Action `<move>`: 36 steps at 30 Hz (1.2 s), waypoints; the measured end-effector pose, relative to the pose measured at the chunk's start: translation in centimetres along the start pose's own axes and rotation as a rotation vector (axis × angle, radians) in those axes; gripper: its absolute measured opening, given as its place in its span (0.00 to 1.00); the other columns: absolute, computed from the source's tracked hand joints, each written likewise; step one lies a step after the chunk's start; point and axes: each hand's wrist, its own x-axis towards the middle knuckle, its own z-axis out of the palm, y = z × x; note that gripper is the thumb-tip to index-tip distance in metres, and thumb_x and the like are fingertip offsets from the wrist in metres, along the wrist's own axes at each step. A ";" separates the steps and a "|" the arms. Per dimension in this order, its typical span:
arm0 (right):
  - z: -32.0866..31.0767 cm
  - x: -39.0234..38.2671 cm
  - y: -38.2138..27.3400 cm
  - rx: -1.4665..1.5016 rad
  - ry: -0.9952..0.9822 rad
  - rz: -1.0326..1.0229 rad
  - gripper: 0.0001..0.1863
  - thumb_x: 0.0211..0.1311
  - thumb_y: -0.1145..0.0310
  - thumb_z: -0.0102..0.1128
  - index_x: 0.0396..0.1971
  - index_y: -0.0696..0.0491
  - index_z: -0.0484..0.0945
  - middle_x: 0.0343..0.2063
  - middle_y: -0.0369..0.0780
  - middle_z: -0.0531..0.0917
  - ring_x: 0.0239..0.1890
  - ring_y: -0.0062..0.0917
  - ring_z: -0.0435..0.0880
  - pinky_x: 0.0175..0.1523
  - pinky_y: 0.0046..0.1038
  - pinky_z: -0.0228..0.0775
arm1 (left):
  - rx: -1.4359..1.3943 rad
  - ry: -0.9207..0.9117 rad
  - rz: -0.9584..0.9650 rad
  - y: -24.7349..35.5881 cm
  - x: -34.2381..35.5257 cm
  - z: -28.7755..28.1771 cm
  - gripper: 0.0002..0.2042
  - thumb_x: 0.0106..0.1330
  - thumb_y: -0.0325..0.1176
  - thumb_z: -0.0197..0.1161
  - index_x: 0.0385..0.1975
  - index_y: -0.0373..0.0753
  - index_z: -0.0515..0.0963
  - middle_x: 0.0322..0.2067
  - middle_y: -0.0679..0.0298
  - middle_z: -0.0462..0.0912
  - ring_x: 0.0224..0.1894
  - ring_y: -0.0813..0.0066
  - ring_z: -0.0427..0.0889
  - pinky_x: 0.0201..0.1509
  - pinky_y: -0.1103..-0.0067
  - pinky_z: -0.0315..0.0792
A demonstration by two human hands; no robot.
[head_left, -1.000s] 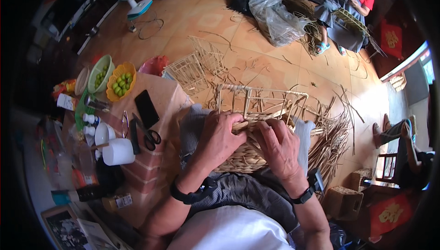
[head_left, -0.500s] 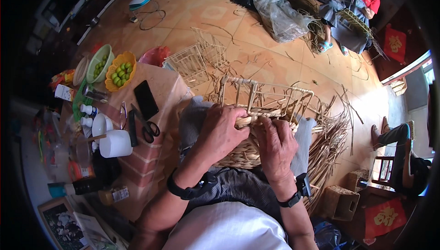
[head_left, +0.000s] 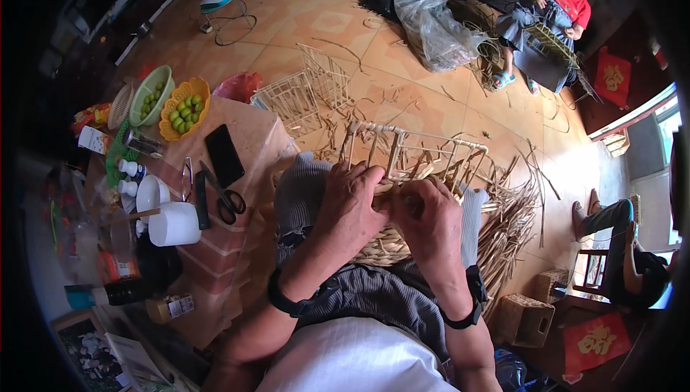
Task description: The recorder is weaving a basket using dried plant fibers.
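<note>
A half-woven basket (head_left: pixel 377 250) of dried plant strands rests on my lap, its bare frame (head_left: pixel 440 142) showing at the far side. My left hand (head_left: pixel 350 205) is closed on the basket's woven edge, thumb and fingertips pressed into the strands. Just right of it, my right hand (head_left: pixel 430 218) has its fingers curled and pinched against the same edge. Whatever strand lies under the right fingertips is hidden by the hand. The two hands nearly touch at the middle of the weave.
At left a table (head_left: pixel 248 130) holds scissors (head_left: pixel 228 206), a phone (head_left: pixel 225 156), a white cup (head_left: pixel 175 224) and a yellow fruit bowl (head_left: pixel 185 109). Loose strands (head_left: pixel 514 230) lie at right. Bare basket frames (head_left: pixel 291 101) stand ahead. Two people sit at far right.
My right hand has turned and moved left toward my left hand, its fingers curling more tightly. The left hand stays on the basket edge. The view has shifted slightly.
</note>
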 end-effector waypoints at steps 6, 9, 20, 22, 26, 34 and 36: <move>-1.3 -1.1 -1.4 0.113 -0.065 0.056 0.15 0.62 0.69 0.75 0.47 0.53 0.84 0.39 0.43 0.82 0.34 0.40 0.88 0.39 0.39 0.80 | -0.026 0.022 0.038 0.2 -0.3 -0.9 0.17 0.58 0.29 0.75 0.45 0.35 0.81 0.44 0.51 0.85 0.52 0.48 0.81 0.60 0.60 0.72; -1.5 -0.8 0.1 -0.073 -0.026 -0.062 0.18 0.63 0.66 0.75 0.51 0.52 0.82 0.41 0.42 0.81 0.37 0.41 0.88 0.40 0.39 0.81 | -0.020 -0.008 0.043 0.4 -0.1 -0.9 0.16 0.57 0.29 0.75 0.44 0.35 0.81 0.42 0.51 0.84 0.51 0.49 0.80 0.61 0.60 0.71; -1.5 0.5 0.4 -0.171 -0.059 -0.205 0.09 0.65 0.64 0.70 0.40 0.53 0.86 0.34 0.40 0.81 0.32 0.38 0.86 0.35 0.38 0.79 | -0.015 0.029 0.115 0.0 -0.5 -0.5 0.14 0.55 0.27 0.74 0.39 0.36 0.78 0.38 0.53 0.82 0.49 0.49 0.79 0.60 0.60 0.70; -1.4 0.2 -0.3 -0.174 -0.071 -0.184 0.08 0.65 0.65 0.70 0.38 0.53 0.85 0.33 0.40 0.81 0.31 0.38 0.86 0.34 0.38 0.78 | -0.015 0.045 0.120 -0.2 -0.6 -0.2 0.13 0.56 0.28 0.74 0.38 0.36 0.78 0.37 0.53 0.82 0.48 0.49 0.80 0.60 0.60 0.70; -2.0 -0.6 -2.7 -0.324 -0.078 -0.177 0.07 0.62 0.67 0.70 0.35 0.53 0.84 0.32 0.40 0.79 0.31 0.40 0.85 0.33 0.40 0.78 | -0.072 0.064 0.179 0.2 -0.7 -0.9 0.13 0.57 0.28 0.74 0.38 0.36 0.77 0.36 0.55 0.82 0.45 0.51 0.80 0.58 0.60 0.70; -2.2 0.5 -2.0 -0.225 -0.086 -0.356 0.10 0.58 0.76 0.69 0.36 0.55 0.75 0.38 0.45 0.81 0.36 0.44 0.84 0.40 0.43 0.78 | -0.045 0.087 0.191 -0.1 -1.0 -0.8 0.12 0.59 0.27 0.73 0.40 0.37 0.77 0.37 0.55 0.81 0.44 0.52 0.80 0.58 0.59 0.70; -2.6 -0.1 -2.2 -0.146 -0.140 -0.247 0.10 0.59 0.76 0.69 0.36 0.55 0.75 0.34 0.45 0.81 0.36 0.45 0.84 0.41 0.43 0.78 | -0.057 0.056 0.190 -0.4 -1.1 -0.8 0.12 0.59 0.27 0.72 0.40 0.38 0.77 0.37 0.54 0.81 0.44 0.52 0.80 0.58 0.59 0.70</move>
